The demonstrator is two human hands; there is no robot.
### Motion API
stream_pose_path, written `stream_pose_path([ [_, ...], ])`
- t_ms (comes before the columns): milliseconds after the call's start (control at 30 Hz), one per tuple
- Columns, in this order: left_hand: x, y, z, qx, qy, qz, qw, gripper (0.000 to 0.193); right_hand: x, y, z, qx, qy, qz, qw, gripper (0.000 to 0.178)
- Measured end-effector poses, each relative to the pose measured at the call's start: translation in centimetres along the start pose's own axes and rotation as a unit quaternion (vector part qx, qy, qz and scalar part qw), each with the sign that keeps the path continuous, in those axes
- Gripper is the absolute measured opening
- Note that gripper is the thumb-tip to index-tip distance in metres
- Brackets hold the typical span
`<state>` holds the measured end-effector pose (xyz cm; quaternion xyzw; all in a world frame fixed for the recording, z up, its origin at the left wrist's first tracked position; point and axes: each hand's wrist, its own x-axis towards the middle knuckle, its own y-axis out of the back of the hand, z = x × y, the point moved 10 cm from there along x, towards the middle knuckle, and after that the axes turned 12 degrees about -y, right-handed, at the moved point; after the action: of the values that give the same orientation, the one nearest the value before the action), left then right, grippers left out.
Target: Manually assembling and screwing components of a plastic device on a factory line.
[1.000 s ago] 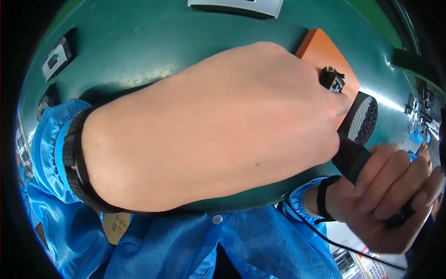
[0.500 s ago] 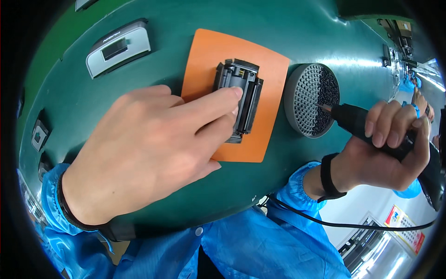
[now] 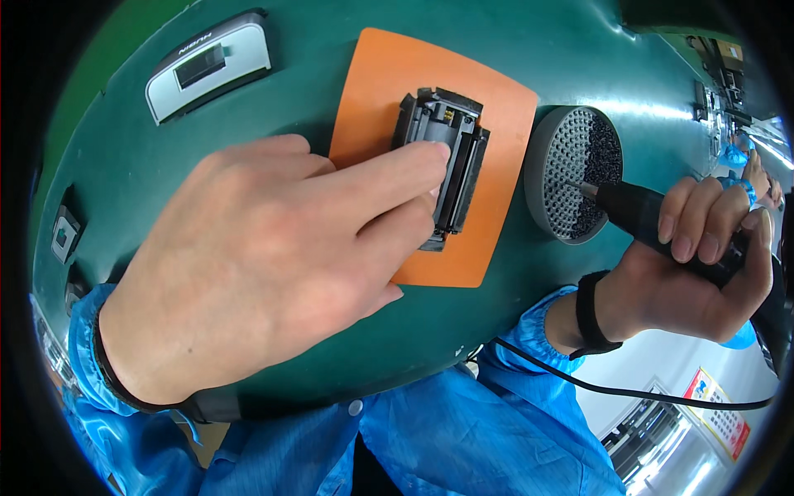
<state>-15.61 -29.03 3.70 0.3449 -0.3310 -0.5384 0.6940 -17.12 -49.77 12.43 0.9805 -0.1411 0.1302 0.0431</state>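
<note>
A black plastic device housing (image 3: 465, 169) lies on an orange mat (image 3: 504, 132). My left hand (image 3: 265, 256) presses on it, fingers closed over its left side and index fingertip on its middle part. My right hand (image 3: 695, 256) is wrapped round a black electric screwdriver (image 3: 633, 211). The driver's tip points into a round grey screw tray (image 3: 538, 194), just right of the mat. Rows of small holes cover the tray's left part, and small black screws (image 3: 602, 153) fill its right part. Whether the tip carries a screw is too small to tell.
A grey-and-white cover with a dark window (image 3: 207, 70) lies at the far left of the green table (image 3: 314, 50). Smaller parts (image 3: 64, 234) sit near the left edge. A black cable (image 3: 612, 388) runs below my right wrist. Another person's hand (image 3: 754, 174) shows at far right.
The view has shifted slightly, so the mat, housing and tray appear a little further right. My left hand still presses the housing, and the screwdriver tip stays over the tray's holes.
</note>
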Motion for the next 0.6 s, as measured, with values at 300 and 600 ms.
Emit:
stream_pose_path([
  [300,-1.3,0.1,0.2,-0.008,-0.048,0.050,0.998,0.068,-0.6,0.8,-0.8,0.043,-0.010,0.048,0.998,0.022],
  [600,-1.6,-0.4,-0.1,-0.011,-0.055,0.106,0.993,0.049,-3.5,-7.0,-5.1,0.083,0.013,-0.130,0.988,0.020],
])
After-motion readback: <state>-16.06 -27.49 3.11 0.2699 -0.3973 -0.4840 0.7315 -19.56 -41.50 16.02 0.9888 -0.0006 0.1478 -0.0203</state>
